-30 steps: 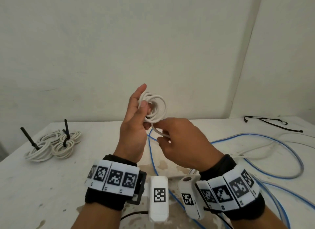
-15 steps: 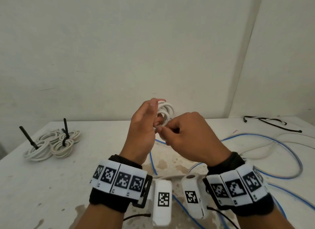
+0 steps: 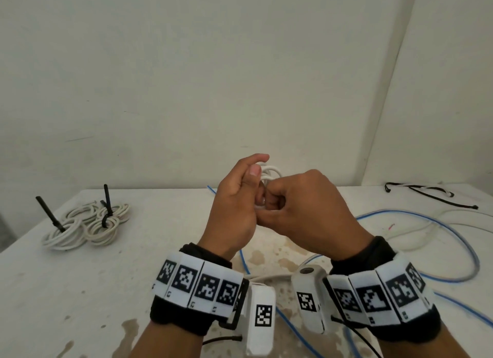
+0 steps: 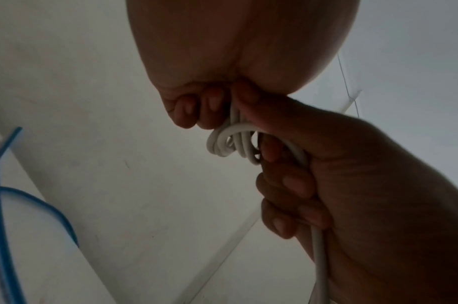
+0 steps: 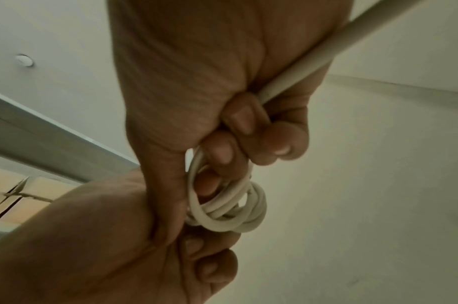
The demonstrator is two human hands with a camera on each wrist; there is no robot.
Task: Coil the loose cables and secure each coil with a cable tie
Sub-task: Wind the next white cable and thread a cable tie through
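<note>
The white cable coil (image 3: 269, 175) sits pinched between our two hands, raised above the table (image 3: 112, 272). Our left hand (image 3: 234, 205) curls its fingers and thumb around one side of the small bundle of loops, with the index finger arched over the top. Our right hand (image 3: 306, 213) closes in a fist against it from the other side, fingers (image 5: 238, 119) wrapped round the free length of the white cable (image 5: 308, 63), which runs through the palm and down past the wrist. In the left wrist view the loops (image 4: 230, 144) stick out just below both sets of knuckles. Well to the left of our left hand lie two finished coils (image 3: 85, 224) with black cable ties (image 3: 106, 211) standing up. Beyond and below our right hand a loose blue cable (image 3: 437, 224) sprawls on the table.
</note>
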